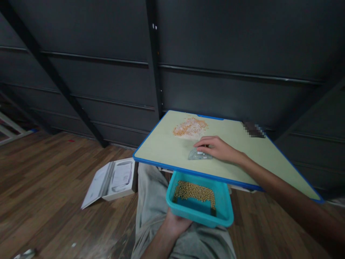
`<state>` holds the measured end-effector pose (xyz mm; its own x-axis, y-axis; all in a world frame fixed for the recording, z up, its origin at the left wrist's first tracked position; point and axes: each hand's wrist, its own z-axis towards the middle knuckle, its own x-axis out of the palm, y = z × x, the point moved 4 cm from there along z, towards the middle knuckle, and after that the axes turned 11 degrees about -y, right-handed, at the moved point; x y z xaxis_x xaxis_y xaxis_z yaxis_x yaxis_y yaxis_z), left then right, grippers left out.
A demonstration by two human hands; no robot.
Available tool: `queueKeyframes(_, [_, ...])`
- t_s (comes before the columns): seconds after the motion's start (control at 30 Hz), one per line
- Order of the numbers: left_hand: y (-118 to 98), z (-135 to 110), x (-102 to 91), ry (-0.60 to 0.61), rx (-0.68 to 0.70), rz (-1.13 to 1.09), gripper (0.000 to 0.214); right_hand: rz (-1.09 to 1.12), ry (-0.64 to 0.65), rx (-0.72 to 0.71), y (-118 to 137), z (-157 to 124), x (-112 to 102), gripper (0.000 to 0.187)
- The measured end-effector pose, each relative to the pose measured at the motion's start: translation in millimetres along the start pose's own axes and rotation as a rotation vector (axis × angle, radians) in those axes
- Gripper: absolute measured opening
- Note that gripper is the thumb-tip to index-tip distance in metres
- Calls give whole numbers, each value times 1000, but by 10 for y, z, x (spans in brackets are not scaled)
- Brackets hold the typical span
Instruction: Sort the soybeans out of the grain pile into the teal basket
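Observation:
My left hand (177, 222) grips the near side of a turquoise plastic basin (228, 207), below the table's front edge and over my lap; its fingers are partly hidden under the basin. Round tan beans (195, 190) cover part of the basin's bottom. On the tabletop, my right hand (215, 147) is closed on a clear protractor (198, 155), its straight edge towards me. Beyond that hand lies a loose pile (191, 127) of orange-yellow beans or kernels mixed with white grains.
The pale yellow-green table (159, 142) has a blue rim. A dark, pixelated object (253, 129) sits at its far right edge. An open white box (121, 178) rests on the wooden floor to the left. A dark panelled wall (202, 90) stands behind the table.

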<state>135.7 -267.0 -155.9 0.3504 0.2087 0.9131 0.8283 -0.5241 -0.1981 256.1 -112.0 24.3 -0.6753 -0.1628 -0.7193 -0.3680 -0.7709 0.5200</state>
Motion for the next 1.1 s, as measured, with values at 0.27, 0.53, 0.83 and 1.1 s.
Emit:
queueKeyframes(0.27, [-19, 19, -56, 4, 22, -18, 32, 60, -9, 34, -507, 632, 66, 17])
queueKeyframes(0.53, [-3, 20, -83, -8, 19, -4, 29, 111, -137, 98, -590, 717, -100, 20])
queueKeyframes(0.83, [-11, 41, -138, 7, 20, -6, 37, -50, -375, 175, -857, 179, -509, 24])
queueKeyframes(1.1, [-40, 30, -175, 0, 24, 86, 30, 5, -448, 197, -957, 142, -367, 24])
